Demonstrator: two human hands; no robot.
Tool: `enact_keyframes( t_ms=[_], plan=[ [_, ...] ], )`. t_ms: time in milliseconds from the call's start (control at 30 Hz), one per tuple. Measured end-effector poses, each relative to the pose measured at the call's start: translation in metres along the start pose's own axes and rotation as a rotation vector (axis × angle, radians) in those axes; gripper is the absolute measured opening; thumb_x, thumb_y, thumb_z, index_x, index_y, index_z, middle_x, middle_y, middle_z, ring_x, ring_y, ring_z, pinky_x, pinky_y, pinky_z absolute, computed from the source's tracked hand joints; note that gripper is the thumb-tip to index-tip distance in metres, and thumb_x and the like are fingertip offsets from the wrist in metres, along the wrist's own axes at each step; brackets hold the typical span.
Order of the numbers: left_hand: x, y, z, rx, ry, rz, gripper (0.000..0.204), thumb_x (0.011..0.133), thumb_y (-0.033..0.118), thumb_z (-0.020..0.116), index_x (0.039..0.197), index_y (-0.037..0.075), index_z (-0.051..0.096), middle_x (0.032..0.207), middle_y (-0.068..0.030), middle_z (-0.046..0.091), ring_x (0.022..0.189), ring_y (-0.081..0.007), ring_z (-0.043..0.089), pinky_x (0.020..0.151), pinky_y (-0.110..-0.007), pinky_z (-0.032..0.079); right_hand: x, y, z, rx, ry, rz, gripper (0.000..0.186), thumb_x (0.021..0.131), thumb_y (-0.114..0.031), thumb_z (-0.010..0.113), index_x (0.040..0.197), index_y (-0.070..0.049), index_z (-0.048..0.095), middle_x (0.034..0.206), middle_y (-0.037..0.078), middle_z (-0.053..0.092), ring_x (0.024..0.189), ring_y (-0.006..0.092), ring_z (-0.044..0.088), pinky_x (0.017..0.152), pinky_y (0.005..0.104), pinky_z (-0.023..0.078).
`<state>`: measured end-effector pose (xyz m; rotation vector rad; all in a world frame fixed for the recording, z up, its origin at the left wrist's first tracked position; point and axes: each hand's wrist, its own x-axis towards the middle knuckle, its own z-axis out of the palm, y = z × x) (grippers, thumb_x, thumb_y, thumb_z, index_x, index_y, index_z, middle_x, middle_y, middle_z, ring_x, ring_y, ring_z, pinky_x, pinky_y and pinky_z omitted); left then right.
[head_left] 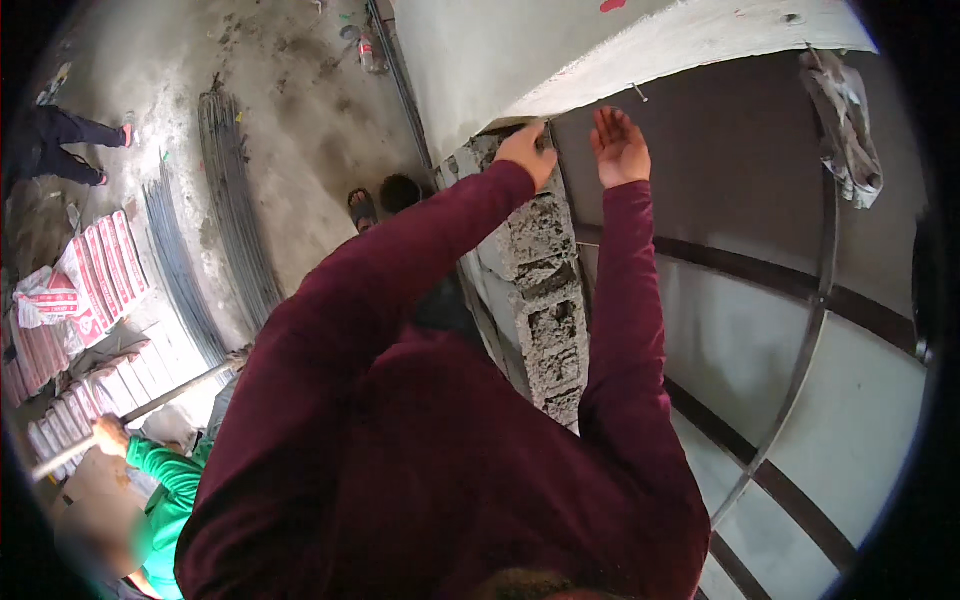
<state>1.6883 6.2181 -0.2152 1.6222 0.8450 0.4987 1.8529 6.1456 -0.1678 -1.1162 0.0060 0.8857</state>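
Observation:
My left hand is at the far end of the rough block wall, beside the white plastered surface. Its thumb and forefinger are spread apart, with nothing visible between them; the other fingers are mostly hidden. My right hand is raised just right of the wall, palm showing and fingers loosely extended, holding nothing. Past its fingertips a small nail sticks out under the plastered edge. The wall's exposed face is broken, grey and pitted. Both my arms are in maroon sleeves.
Right of the wall stand brown and pale panels with metal bars; a dirty cloth hangs there. Steel rods and stacked bags lie at left. One co-worker in green grips a pole; another person's dark-trousered legs show.

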Motion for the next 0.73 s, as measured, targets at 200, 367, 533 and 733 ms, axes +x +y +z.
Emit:
enact_keyframes(
  t_ms=[200,367,533,733],
  plan=[
    [0.032,0.011,0.045,-0.786,0.105,-0.595,0.034,0.083,0.008,0.047,0.116,0.0,0.049,0.085,-0.0192,0.061,0.049,-0.0251,0.062,0.039,-0.035,0.049,-0.012,0.001,-0.003,-0.026,0.027,-0.001,0.019,0.09,-0.02,0.043,0.098,-0.007,0.053,0.107,0.008,0.057,0.106,0.0227,0.053,0.083,0.0339,0.041],
    [0.043,-0.001,0.052,-0.948,0.141,-0.679,0.022,0.083,0.01,0.046,0.103,0.001,0.052,0.079,-0.0171,0.061,0.049,-0.0274,0.061,0.039,-0.036,0.05,-0.017,0.005,-0.008,0.01,0.029,-0.004,0.017,0.09,-0.02,0.044,0.097,-0.008,0.053,0.103,0.007,0.059,0.102,0.0215,0.055,0.083,0.0338,0.041],
    [0.048,-0.023,0.061,-0.528,0.106,-0.642,0.014,0.083,0.017,0.051,0.086,0.004,0.053,0.07,-0.0124,0.058,0.048,-0.0231,0.058,0.041,-0.035,0.046,-0.011,0.008,-0.022,0.003,0.029,-0.017,0.018,0.09,-0.024,0.047,0.097,-0.009,0.054,0.104,0.006,0.059,0.103,0.0208,0.054,0.083,0.0337,0.04],
    [0.048,-0.016,0.04,-0.288,0.026,-0.617,0.025,0.079,0.03,0.059,0.088,0.007,0.057,0.068,-0.011,0.06,0.058,-0.0214,0.059,0.057,-0.033,0.045,-0.011,0.015,-0.015,0.024,-0.006,-0.044,0.024,0.09,-0.031,0.048,0.099,-0.01,0.054,0.109,0.005,0.057,0.108,0.0219,0.051,0.086,0.0348,0.04]
  ],
)
